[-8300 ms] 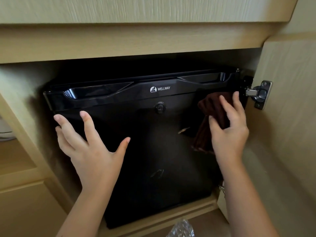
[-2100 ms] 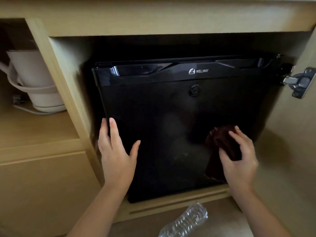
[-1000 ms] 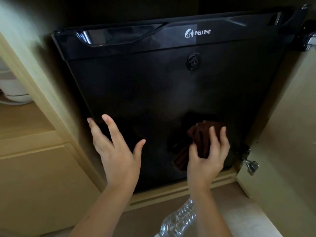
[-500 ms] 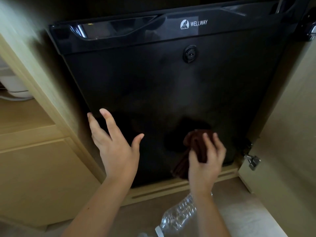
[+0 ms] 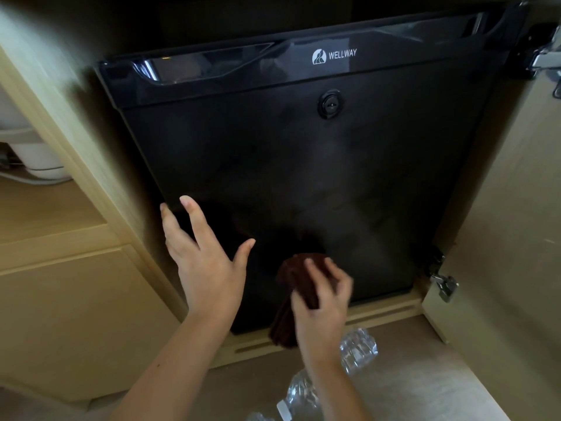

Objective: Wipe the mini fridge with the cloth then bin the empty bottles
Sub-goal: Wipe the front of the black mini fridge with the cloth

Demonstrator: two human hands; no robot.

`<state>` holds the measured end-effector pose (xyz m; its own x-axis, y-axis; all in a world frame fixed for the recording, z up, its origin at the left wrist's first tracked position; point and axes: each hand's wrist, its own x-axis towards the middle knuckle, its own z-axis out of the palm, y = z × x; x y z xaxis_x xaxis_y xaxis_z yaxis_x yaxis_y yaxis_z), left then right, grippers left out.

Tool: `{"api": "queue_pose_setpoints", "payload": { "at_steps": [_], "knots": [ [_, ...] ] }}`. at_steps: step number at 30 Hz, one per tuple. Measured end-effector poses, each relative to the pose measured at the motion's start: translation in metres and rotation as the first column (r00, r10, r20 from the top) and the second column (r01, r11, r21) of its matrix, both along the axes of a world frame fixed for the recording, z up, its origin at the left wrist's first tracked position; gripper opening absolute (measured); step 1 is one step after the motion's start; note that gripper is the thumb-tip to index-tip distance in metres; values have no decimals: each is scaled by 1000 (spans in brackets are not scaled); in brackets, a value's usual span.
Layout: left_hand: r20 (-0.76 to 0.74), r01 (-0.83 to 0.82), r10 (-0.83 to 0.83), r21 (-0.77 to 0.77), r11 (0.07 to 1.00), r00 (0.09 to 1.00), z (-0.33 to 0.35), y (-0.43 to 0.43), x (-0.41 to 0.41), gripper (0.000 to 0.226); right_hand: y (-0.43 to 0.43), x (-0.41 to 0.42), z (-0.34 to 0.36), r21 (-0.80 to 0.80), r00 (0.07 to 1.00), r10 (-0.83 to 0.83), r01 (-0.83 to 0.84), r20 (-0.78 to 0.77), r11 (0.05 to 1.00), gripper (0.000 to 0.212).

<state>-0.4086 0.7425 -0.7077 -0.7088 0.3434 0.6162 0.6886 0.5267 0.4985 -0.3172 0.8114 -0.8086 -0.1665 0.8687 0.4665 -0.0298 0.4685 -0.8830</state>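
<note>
Hands: our right hand (image 5: 321, 296) bunches the soft cloth (image 5: 296, 287) on the fridge (image 5: 303, 165); left hand (image 5: 206, 262) spread flat. Bottles (image 5: 358, 350) look light, crushable; we'd grip mid-body.

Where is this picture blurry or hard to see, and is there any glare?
Head view: right hand and cloth are motion-blurred; the mini fridge door is dark, glare only on its glossy top strip; cabinet frame at left is soft, and wide-angle distortion bows the edges.
</note>
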Motion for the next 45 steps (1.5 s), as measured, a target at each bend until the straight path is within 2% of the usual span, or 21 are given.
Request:
{"api": "queue_pose_setpoints", "payload": {
  "at_steps": [3,7,9,11,13,17,22,26,29,32,34,36,41,45],
  "knots": [
    [6,-4,4,-2,1000,1000,1,0,0,102,19,10,7,-75,992,-114,110,-54,991,51],
    [2,-7,7,-2,1000,1000,1,1,0,101,6,1,-4,-103,994,-107,108,13,989,48],
    [7,-8,8,-6,1000,1000,0,2,0,102,-15,-9,-21,-80,994,-19,28,108,996,50],
    [1,-15,15,-12,1000,1000,1,2,0,103,-39,-19,-33,-87,966,141,-124,219,988,51],
    [-10,-26,26,-21,999,1000,1,1,0,102,-55,-24,-39,-119,943,208,-182,259,976,48],
    [-41,-14,12,-40,999,999,1,-4,-3,100,-47,-17,-26,-184,982,139,-114,128,976,51],
    [-53,-15,13,-36,999,998,0,-3,-5,98,13,6,18,-173,981,-174,157,-85,972,50],
    [-76,-23,20,-40,999,997,0,-4,-6,97,11,-4,17,-160,968,-211,189,-132,969,47],
    [-76,-19,16,-47,999,997,-1,-4,-7,97,-25,-24,-4,-158,994,-100,94,-32,983,52],
    [-74,-22,18,-55,998,997,0,-5,-6,98,-52,-30,-19,-161,990,79,-60,116,985,47],
    [-75,-26,22,-55,998,997,0,-5,-6,98,-54,-26,-20,-172,981,134,-109,140,979,44],
    [-79,-28,24,-55,998,997,0,-5,-6,98,-43,-19,-10,-151,991,92,-76,98,986,46],
    [-64,-24,21,-43,999,998,2,-5,-4,97,18,5,43,-110,973,-201,189,-115,976,51],
    [-50,-33,31,-48,998,998,2,-5,-4,99,24,1,53,-91,955,-269,259,-126,962,49]
  ]
}}
